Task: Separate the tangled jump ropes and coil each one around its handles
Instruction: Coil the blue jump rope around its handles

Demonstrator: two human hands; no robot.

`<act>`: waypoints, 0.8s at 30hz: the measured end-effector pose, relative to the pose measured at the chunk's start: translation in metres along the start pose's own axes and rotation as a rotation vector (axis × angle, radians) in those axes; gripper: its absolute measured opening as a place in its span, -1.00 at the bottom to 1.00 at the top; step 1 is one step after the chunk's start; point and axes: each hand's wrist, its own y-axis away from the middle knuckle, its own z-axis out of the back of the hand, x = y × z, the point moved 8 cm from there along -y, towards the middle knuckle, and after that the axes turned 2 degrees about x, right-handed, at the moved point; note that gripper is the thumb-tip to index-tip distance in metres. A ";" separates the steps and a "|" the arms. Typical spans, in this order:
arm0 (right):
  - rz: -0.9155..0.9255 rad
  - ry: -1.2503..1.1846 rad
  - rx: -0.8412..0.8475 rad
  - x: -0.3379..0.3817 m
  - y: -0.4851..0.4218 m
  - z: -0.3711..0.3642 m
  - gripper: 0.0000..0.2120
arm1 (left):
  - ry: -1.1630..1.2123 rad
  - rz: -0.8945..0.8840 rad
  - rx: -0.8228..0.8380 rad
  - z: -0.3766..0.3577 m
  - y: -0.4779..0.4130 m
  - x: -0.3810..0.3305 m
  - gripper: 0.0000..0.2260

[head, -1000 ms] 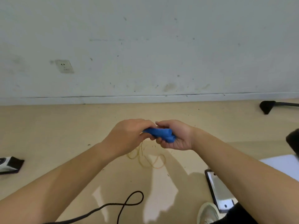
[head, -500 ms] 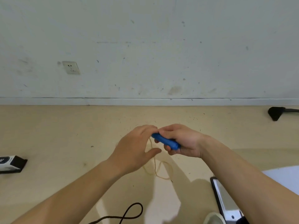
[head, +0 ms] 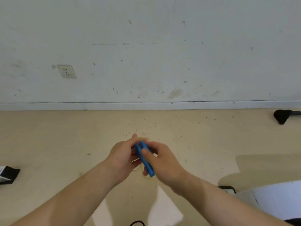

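Blue handles: both blue handles [head: 144, 158] lie side by side, touching, at the centre of the view, tips pointing towards 11 o'clock
Right hand: the right hand [head: 162, 159] grips the pair from the 3 o'clock side, thumb laid across the top of them
Left hand: the left hand [head: 123, 154] is pressed against the pair from 9 o'clock, fingers reaching past the far tips; whether they pinch the rope there I cannot tell
Yellow rope: the thin yellow rope [head: 136, 168] shows as small loops under the hands at 6 o'clock and a bit past the tips at 12 (much of it is hidden by the palms)
Done so far: this rope looks free of any other, its handles are brought together, and most of its length seems gathered at them
Left to do: probably the last loose loops want winding in; a black cord [head: 137, 223] peeps in at the 6 o'clock edge, perhaps the second rope, not yet coiled
Room: bare floor [head: 48, 144] lies open from 9 round to 2 o'clock, as far as the wall's skirting
Edges to mind: a white sheet [head: 276, 198] near at 4 o'clock, a dark box [head: 8, 174] at 8, a black foot [head: 281, 115] at 2, all well apart from the hands
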 end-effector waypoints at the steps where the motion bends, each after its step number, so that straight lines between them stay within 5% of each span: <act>1: -0.002 0.013 -0.006 -0.004 0.003 -0.006 -0.80 | 0.020 -0.012 -0.022 0.002 -0.001 -0.002 -0.63; 7: -0.129 0.099 0.030 -0.028 0.008 -0.023 -0.76 | -0.034 -0.043 -0.100 0.008 0.001 0.000 -0.74; 10: -0.256 0.500 0.174 -0.030 0.010 -0.020 -0.46 | -0.117 -0.100 -0.120 0.014 0.001 -0.012 -0.74; 13: -0.195 0.800 0.000 -0.010 -0.002 0.021 -0.63 | -0.485 -0.160 -0.014 0.005 0.008 -0.022 -0.73; 16: -0.005 0.672 -0.127 0.007 -0.012 0.047 -0.79 | -0.694 -0.179 0.160 -0.012 0.017 -0.016 -0.73; 20: 0.021 0.331 0.189 0.004 -0.010 0.025 -0.80 | -0.687 -0.159 0.353 -0.026 0.027 -0.009 -0.72; 24: -0.026 0.342 0.253 -0.003 -0.011 0.023 -0.62 | -0.700 -0.098 0.446 -0.026 0.030 -0.002 -0.74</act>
